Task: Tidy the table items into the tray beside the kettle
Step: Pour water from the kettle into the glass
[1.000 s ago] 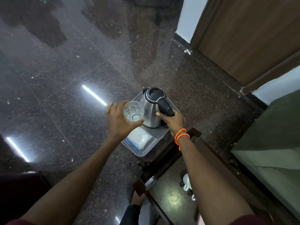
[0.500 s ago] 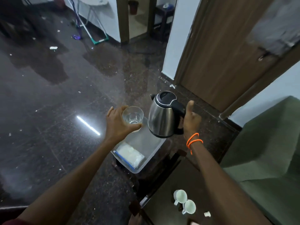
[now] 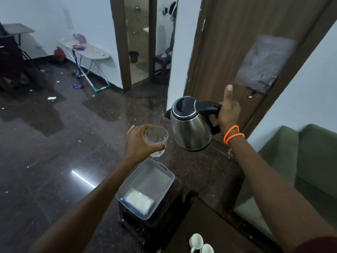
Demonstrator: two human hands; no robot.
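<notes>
My right hand (image 3: pixel 228 112) grips the black handle of a steel kettle (image 3: pixel 191 128) and holds it in the air, spout to the left, thumb sticking up. My left hand (image 3: pixel 140 143) holds a clear glass (image 3: pixel 156 140) upright just below and left of the spout. Below both, a translucent grey tray (image 3: pixel 164 172) sits on a small dark stand, with a white packet (image 3: pixel 139 199) lying at its near end.
Two white cups (image 3: pixel 200 243) stand on a dark wooden table at the bottom right. A green sofa (image 3: pixel 300 170) fills the right side. A wooden door is behind the kettle. The dark polished floor spreads out to the left.
The kettle has been lifted off the tray and raised to the right. The glass has risen with it, and my view has tilted up toward the room.
</notes>
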